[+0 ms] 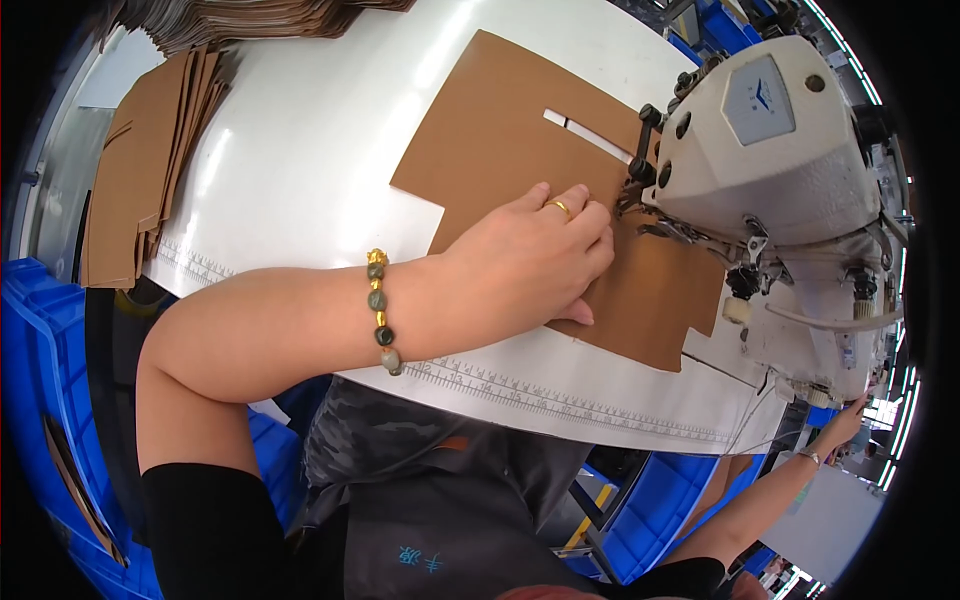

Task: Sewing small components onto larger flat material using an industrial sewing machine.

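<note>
A flat brown leather-like panel (470, 130) with notched corners and a long narrow slot lies on the white table, partly under the head of a sewing machine (790, 150). My left hand (540, 250) rests palm down on the panel, just left of the presser foot area. Its fingers are slightly bent, the thumb apart from them, and nothing is gripped. The machine head hides the needle from clear view. Far to the right, my right hand (850, 420) reaches up to the machine's right end. Its fingers are too small and hidden to read.
Stacked brown panels (140, 170) hang over the table's left edge, with a further pile (250, 22) at the back left. A ruler scale (560, 398) runs along the front edge. Blue bins (40, 350) stand at the left, and another blue bin (655, 510) sits below the table.
</note>
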Demonstrator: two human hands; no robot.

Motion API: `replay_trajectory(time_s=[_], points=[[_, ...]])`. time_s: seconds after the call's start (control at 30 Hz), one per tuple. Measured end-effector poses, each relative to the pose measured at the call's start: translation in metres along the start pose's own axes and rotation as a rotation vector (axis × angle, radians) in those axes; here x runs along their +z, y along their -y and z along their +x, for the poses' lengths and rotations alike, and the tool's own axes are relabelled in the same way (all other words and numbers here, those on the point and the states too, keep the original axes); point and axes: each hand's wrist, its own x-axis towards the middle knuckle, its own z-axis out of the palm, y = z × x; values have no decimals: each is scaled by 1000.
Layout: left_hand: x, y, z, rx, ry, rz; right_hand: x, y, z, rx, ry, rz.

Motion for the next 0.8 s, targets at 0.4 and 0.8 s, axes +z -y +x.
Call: replay_trajectory(time_s=[0.4, 0.8], points=[[5, 0, 2, 7, -9, 19, -10, 34, -29, 113, -66, 204], [4, 1, 4, 16, -33, 20, -13, 48, -42, 218, -88, 398]])
